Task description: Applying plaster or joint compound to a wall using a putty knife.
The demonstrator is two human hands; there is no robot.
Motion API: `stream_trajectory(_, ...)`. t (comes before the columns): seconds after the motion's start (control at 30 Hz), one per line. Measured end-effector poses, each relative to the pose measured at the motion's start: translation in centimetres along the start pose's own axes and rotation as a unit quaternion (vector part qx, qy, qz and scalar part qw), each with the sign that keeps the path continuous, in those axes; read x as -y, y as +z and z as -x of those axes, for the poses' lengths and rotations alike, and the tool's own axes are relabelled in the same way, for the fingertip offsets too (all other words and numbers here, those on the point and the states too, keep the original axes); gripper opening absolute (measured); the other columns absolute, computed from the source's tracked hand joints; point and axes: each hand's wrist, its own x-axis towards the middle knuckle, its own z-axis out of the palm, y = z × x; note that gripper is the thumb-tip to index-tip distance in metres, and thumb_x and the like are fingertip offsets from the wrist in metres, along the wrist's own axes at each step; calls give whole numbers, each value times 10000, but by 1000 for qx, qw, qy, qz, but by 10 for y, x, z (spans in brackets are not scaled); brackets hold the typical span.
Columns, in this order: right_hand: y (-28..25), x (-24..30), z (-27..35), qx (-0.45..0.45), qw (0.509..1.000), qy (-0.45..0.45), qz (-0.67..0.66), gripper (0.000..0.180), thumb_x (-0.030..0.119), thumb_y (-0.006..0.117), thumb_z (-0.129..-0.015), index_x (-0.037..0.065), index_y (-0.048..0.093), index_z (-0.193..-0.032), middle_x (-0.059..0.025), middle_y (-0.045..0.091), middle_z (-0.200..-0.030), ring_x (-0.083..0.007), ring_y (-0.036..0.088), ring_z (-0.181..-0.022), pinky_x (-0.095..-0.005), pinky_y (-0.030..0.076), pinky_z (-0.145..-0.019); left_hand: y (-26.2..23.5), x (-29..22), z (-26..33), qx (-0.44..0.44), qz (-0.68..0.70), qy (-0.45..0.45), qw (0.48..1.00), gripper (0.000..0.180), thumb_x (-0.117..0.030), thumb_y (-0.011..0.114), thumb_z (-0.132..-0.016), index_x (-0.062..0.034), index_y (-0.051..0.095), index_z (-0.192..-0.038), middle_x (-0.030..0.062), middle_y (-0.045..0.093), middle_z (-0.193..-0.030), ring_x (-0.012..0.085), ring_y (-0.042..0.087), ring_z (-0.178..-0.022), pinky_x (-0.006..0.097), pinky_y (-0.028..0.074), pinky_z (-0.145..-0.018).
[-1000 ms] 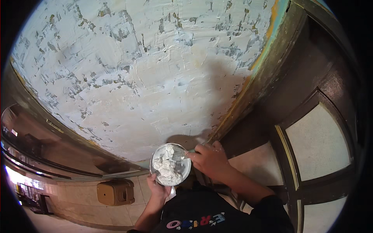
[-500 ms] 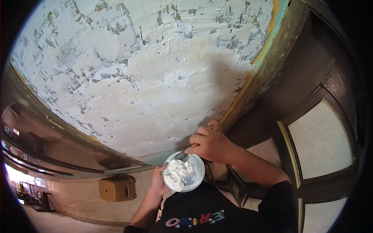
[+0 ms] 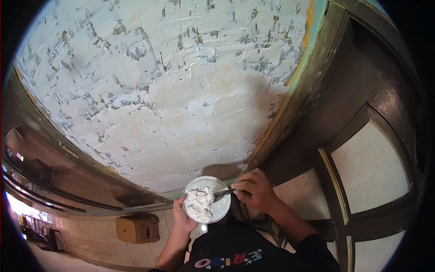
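Low in the frame, my left hand [image 3: 181, 217] grips the bowl [image 3: 206, 199]; my right hand [image 3: 254, 194] clasps the knife [image 3: 222, 195]. An overloaded blade could drop filler [image 3: 199, 203].

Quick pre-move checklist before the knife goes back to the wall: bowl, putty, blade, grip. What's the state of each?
1. Bowl held: ok, left hand holds it from below.
2. Putty left in bowl: ok, a white heap lies on its left side.
3. Putty knife in bowl: ok, blade tip reaches over the rim toward the heap.
4. Right hand grip on knife: ok, fingers closed round the handle.
5. Blade loaded: cannot tell, too small to see.
6. Wall coverage: not ok, dark bare patches show across the white coat.
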Motion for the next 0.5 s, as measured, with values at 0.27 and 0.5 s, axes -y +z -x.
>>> stream_trajectory(0.27, 1, 1, 29, 75, 979, 171, -77, 266, 242, 709, -810, 101, 658, -1029, -107, 637, -859, -270, 617, -714, -340, 483, -630, 10, 11, -4, -58, -22, 25, 998, 646, -400, 489, -821, 2, 474, -1325, 181, 565, -1284, 345, 557, -1158, 471, 436, -1005)
stream_trajectory(0.5, 45, 9, 61, 57, 893, 281, -348, 258, 207, 632, -924, 48, 546, -1108, -27, 607, -794, -62, 523, -608, -253, 437, -524, 14, 20, -9, -63, -27, 62, 996, 605, -395, 444, -842, -5, 496, -1302, 159, 577, -1268, 327, 560, -1147, 456, 441, -995)
